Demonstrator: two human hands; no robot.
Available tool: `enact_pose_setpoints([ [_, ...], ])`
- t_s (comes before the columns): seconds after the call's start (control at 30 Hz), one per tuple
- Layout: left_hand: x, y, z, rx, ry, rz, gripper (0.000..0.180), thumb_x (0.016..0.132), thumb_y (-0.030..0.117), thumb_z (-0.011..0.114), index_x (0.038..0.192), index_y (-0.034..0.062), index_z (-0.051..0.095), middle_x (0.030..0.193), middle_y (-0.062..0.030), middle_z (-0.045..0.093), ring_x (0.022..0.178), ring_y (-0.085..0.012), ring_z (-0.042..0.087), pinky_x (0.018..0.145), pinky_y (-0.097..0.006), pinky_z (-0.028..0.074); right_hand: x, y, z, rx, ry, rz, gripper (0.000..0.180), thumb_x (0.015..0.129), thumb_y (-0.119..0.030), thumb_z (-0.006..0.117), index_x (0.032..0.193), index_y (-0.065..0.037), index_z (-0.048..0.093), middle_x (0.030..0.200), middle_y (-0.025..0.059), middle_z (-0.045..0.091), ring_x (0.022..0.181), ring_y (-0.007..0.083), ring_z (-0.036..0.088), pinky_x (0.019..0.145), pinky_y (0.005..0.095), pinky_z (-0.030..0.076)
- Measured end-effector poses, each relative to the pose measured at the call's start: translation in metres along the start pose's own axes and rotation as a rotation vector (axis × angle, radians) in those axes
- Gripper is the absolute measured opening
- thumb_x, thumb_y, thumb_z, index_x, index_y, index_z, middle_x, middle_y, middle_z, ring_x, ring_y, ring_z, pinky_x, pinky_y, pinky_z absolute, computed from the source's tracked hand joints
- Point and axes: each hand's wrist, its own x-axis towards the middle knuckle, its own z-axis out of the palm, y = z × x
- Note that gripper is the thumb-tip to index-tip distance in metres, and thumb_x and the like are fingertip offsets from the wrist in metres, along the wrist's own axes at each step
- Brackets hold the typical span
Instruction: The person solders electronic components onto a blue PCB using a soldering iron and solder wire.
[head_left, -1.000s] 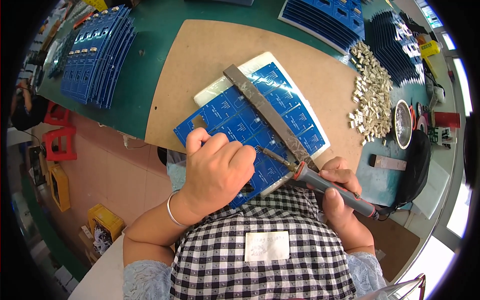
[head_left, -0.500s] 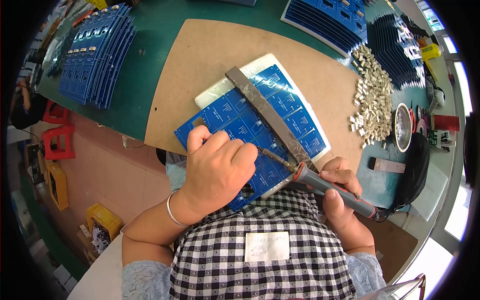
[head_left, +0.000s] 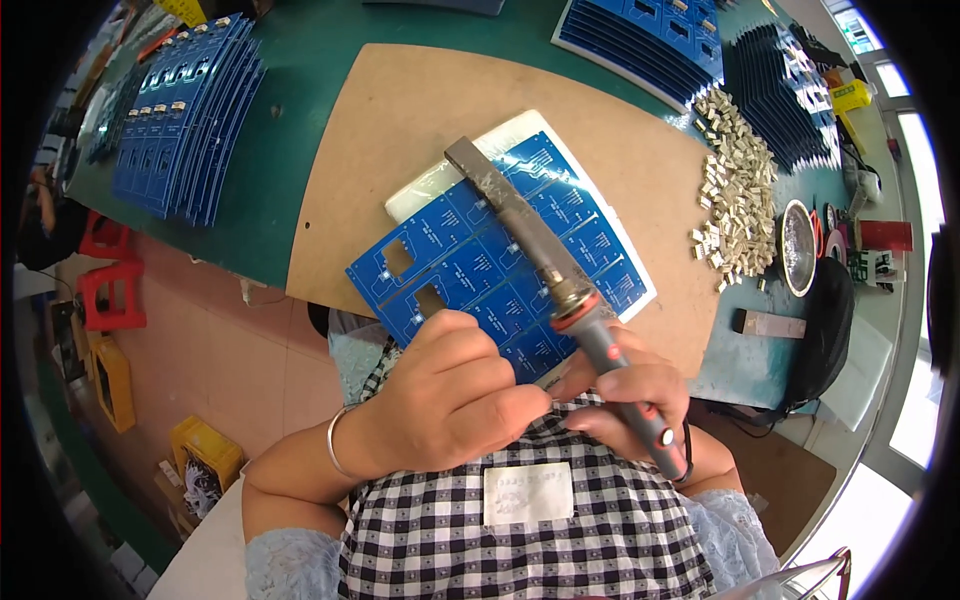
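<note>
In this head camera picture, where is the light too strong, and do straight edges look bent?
In the head view, daylight glares white along the right rim beside the green table; the fisheye bows the brown board and the stacked blue circuit boards near the rim. The middle is sharp: the soldering iron in the right hand and the blue panel under the left hand show clearly.
</note>
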Motion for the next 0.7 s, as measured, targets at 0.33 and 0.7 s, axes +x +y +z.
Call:
enact_pose_setpoints([
  [0.33, -0.026, -0.004, -0.02, 0.158, -0.003, -0.224, 0.021, 0.065, 0.004, 0.072, 0.082, 0.0106, 0.061, 0.061, -0.0024, 0.047, 0.051, -0.0203, 0.051, 0.044, -0.033, 0.039, -0.026, 0.003, -0.022, 0.0, 0.108, -0.026, 0.04, 0.082, -0.013, 0.067, 0.119, -0.005, 0.054, 0.081, 0.011, 0.064, 0.074, 0.0258, 0.058, 0.069, 0.0379, 0.044],
  [0.7, -0.028, -0.007, -0.024, 0.34, 0.052, -0.347, 0.02, 0.072, 0.004, 0.072, 0.088, 0.0088, 0.062, 0.062, -0.0043, 0.053, 0.052, -0.0217, 0.052, 0.046, -0.033, 0.041, -0.049, -0.012, -0.034, -0.198, 0.234, 0.237, 0.031, 0.082, -0.025, 0.063, 0.097, 0.002, 0.065, 0.077, 0.0096, 0.062, 0.069, 0.021, 0.056, 0.075, 0.0369, 0.039],
])
